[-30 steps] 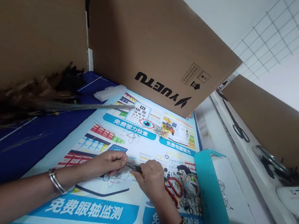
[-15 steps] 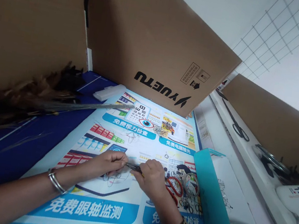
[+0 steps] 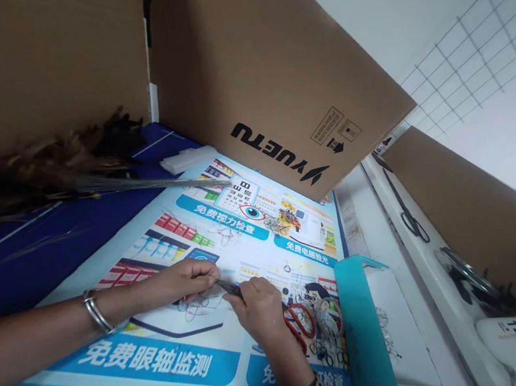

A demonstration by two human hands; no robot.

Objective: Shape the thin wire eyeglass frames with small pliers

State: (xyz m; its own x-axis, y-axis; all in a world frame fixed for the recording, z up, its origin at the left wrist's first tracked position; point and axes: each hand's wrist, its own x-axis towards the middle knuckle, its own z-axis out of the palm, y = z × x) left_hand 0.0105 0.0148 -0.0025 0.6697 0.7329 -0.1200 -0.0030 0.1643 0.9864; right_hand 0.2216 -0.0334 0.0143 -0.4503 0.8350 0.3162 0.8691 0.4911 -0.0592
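Observation:
Over the printed mat, my right hand (image 3: 260, 306) wraps round dark-handled pliers (image 3: 228, 288) whose narrow metal jaws point left. Their tips reach the fingertips of my left hand (image 3: 196, 277), which is closed in a pinch. What the left fingers hold is too small to make out. Thin loops of wire (image 3: 197, 311) lie on the mat just under the left hand. To the right of my right hand are red-handled scissors (image 3: 302, 321), a round clear roll (image 3: 330, 317) and a tangle of small wire rings (image 3: 330, 352).
A teal box (image 3: 363, 331) lies open at the right with wire pieces inside. Long thin strands (image 3: 154, 185) and brown feather-like material (image 3: 44, 159) are at the left. Cardboard panels (image 3: 271, 62) stand behind. Scissors (image 3: 415, 224) and a calendar block (image 3: 512, 337) occupy the right ledge.
Almost nothing differs. The pliers and my right hand have shifted very slightly left and down, while the left hand keeps its pinch.

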